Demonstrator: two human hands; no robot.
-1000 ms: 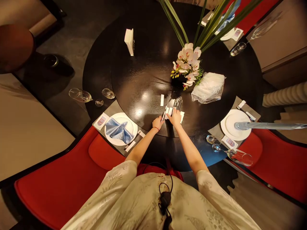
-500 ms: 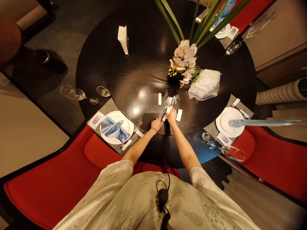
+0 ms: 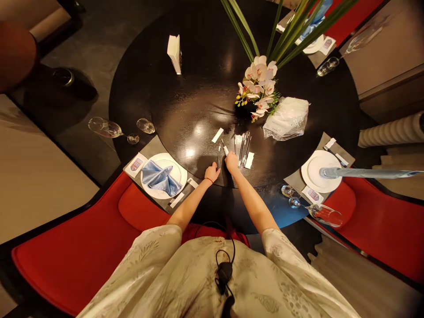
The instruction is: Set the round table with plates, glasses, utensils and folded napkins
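Note:
My left hand [image 3: 212, 172], a red string at its wrist, is closed round the lower end of dark chopsticks [image 3: 219, 154] that point away from me. Just right of it, my right hand [image 3: 232, 162] grips a small white paper sleeve [image 3: 226, 150]. A thin dark tip shows beyond the sleeve; whether it lies inside cannot be made out. Beside my right hand lies a bunch of several loose dark chopsticks [image 3: 244, 149] with light bands. White paper sleeves [image 3: 249, 160] sit to their right. Another white paper strip [image 3: 217, 134] lies slanted ahead of my hands.
Orchids [image 3: 261, 84] stand behind the chopsticks, near a clear plastic bag [image 3: 287, 118] with white contents. A napkin holder [image 3: 174, 54] is farther back. Place settings with a left plate [image 3: 182, 168] and a right plate [image 3: 306, 170] flank me, with wine glasses [image 3: 107, 128] near the left one.
My hands have moved apart slightly. The chopsticks in my left hand now stand clear of the bunch, and my right hand has shifted left with a paper sleeve. The loose paper strip looks more slanted.

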